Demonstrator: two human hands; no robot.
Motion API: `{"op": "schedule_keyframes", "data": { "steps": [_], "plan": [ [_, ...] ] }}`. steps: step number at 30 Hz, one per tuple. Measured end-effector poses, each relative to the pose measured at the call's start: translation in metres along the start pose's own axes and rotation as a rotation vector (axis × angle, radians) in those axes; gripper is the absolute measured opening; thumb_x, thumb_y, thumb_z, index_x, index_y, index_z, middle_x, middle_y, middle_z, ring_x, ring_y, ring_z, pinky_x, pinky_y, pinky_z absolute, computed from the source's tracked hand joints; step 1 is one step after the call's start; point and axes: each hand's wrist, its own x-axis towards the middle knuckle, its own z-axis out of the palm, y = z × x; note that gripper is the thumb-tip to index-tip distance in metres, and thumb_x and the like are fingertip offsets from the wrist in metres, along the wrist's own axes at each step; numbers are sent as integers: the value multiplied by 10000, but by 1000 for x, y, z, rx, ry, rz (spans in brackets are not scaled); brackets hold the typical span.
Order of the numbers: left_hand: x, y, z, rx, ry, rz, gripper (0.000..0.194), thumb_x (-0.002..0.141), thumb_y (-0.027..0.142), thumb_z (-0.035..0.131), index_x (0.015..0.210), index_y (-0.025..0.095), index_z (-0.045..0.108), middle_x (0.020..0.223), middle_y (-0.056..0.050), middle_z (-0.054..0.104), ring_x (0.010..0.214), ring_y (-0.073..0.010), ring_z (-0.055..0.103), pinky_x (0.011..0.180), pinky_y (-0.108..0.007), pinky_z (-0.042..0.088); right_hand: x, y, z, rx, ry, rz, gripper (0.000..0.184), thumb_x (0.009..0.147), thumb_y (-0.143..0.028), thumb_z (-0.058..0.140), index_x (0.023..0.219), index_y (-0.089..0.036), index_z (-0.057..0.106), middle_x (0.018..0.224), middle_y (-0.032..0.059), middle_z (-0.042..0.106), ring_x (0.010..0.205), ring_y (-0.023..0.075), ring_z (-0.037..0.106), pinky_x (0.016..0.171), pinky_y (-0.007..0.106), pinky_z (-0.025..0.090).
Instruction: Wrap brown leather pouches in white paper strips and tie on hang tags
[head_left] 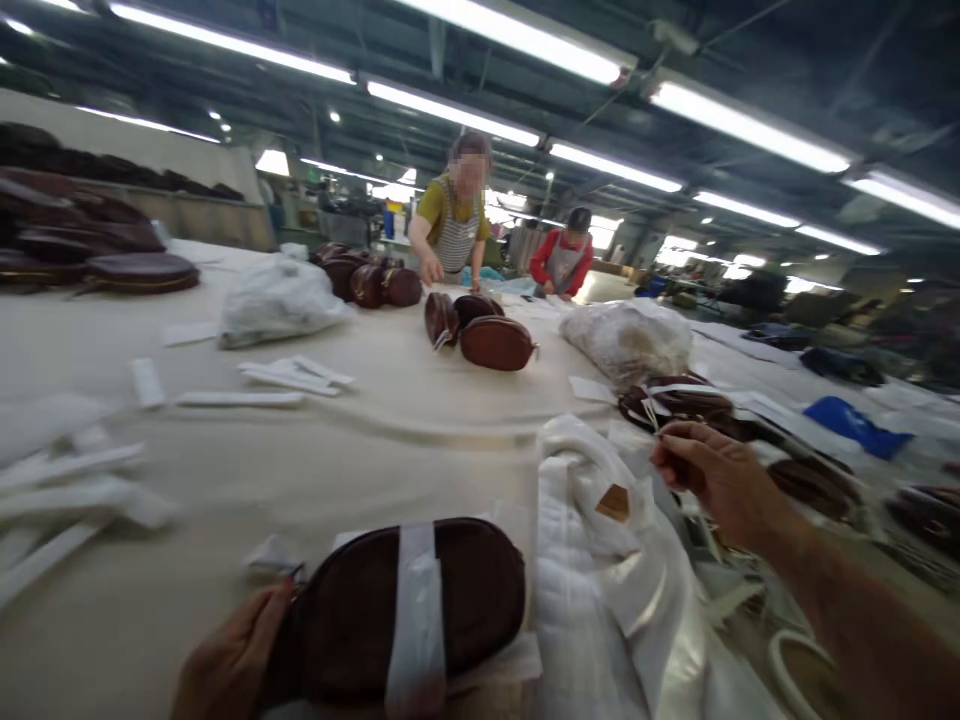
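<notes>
Banded brown pouch, held at one end

Head view: brown oval pouch (345,620) lies low in front, right beside the left hand (232,650), whose thumb and fingers close on its near end; right hand (712,480) is well apart, up and to the right, fingertips pinching a thin white strip (651,412); pouch looks light to me, smooth, soft-faced, firmer at the rim; best held by its ends, clear of the pale band (418,610), which could slip or crease.

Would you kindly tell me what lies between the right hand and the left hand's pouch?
In the head view, bulky white sheeting with a small brown patch lies between the right hand and that pouch.
</notes>
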Motion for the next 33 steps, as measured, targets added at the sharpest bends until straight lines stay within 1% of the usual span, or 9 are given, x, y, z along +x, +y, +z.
{"op": "schedule_keyframes", "data": {
  "steps": [4, 7, 10, 13, 16, 20, 23, 27, 33],
  "plan": [
    [-4, -3, -5, -574, -170, -41, 359, 658, 530, 555, 642, 175, 607, 652, 29, 608, 733, -167, 539, 656, -221, 395, -16, 4, 69, -39, -215, -4, 296, 552, -468, 742, 705, -238, 636, 620, 33, 636, 483, 130, 548, 404, 226, 463],
    [3, 0, -4, -700, -194, -148, 367, 595, 501, 575, 620, 137, 604, 587, 3, 549, 605, -141, 498, 542, -222, 360, -22, 9, 121, -167, -348, -112, 340, 566, -531, 734, 783, -274, 690, 709, 70, 686, 562, 187, 619, 467, 274, 530],
    [11, 3, -1, -815, -231, -228, 302, 555, 397, 599, 668, 118, 607, 574, 3, 533, 528, -102, 463, 499, -204, 335, -34, 9, 175, -221, -561, -233, 368, 607, -554, 699, 823, -255, 709, 656, 65, 684, 577, 199, 633, 551, 303, 552],
    [13, 3, -1, -881, -275, -255, 241, 544, 324, 615, 662, 115, 594, 543, 13, 508, 478, -73, 425, 465, -186, 303, -50, 7, 223, -246, -729, -327, 316, 699, -514, 632, 814, -227, 697, 662, 41, 680, 596, 180, 627, 572, 277, 529],
    [13, -3, -5, -889, -335, -232, 193, 581, 311, 596, 620, 124, 569, 490, 27, 467, 417, -68, 389, 413, -186, 245, -65, 9, 257, -340, -802, -465, 227, 757, -424, 581, 761, -219, 679, 708, 27, 675, 646, 166, 616, 619, 258, 499],
    [9, -15, -10, -906, -431, -127, 250, 614, 258, 552, 799, 110, 634, 613, 2, 567, 456, -86, 453, 421, -185, 282, -76, 19, 282, -371, -837, -513, 186, 786, -365, 546, 754, -219, 658, 711, 18, 664, 663, 159, 606, 647, 249, 481],
    [5, -20, -7, -910, -443, -29, 288, 585, 137, 511, 837, 102, 648, 729, -16, 623, 591, -104, 526, 534, -186, 374, -80, 27, 292, -369, -872, -471, 193, 788, -373, 548, 766, -214, 656, 718, 20, 666, 676, 161, 607, 647, 249, 478],
    [3, -21, 4, -838, -358, 61, 340, 569, 25, 417, 803, 105, 652, 720, 2, 620, 700, -120, 547, 639, -186, 395, -82, 37, 298, -377, -917, -430, 210, 803, -384, 534, 779, -212, 652, 706, 13, 651, 676, 159, 592, 644, 247, 467],
    [2, -21, 10, -666, -208, 112, 213, 719, 65, 428, 781, 141, 617, 712, 4, 582, 696, -127, 517, 670, -205, 401, -84, 47, 302, -391, -975, -305, 229, 818, -407, 516, 778, -211, 629, 695, 0, 622, 684, 154, 564, 643, 244, 442]
  ]
}}
